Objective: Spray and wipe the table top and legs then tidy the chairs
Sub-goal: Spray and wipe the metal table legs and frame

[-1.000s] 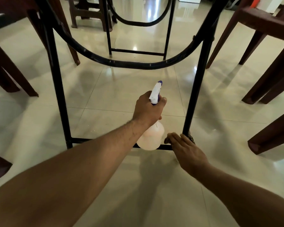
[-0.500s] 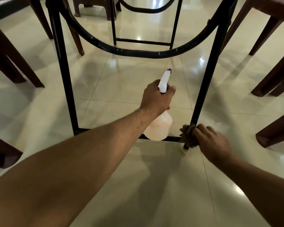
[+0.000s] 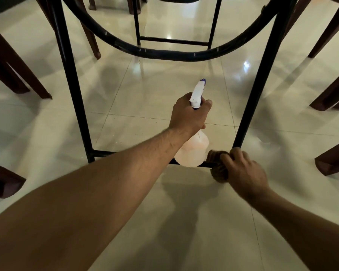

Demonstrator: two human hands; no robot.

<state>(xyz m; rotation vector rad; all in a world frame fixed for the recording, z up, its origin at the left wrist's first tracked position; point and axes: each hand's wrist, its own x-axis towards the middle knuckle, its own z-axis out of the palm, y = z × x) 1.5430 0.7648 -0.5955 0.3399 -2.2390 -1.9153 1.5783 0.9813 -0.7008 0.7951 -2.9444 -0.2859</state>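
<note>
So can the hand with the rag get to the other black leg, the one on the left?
Probably not from here. The right hand wipes with the rag by the right leg; the left arm and spray bottle cross before the left leg.

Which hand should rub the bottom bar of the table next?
Probably the right hand. It already grips the brown cloth against the low black bar, beside the right table leg. The left hand is busy holding the spray bottle.

Dim, glare on glossy floor [image 3: 164, 85]
</note>
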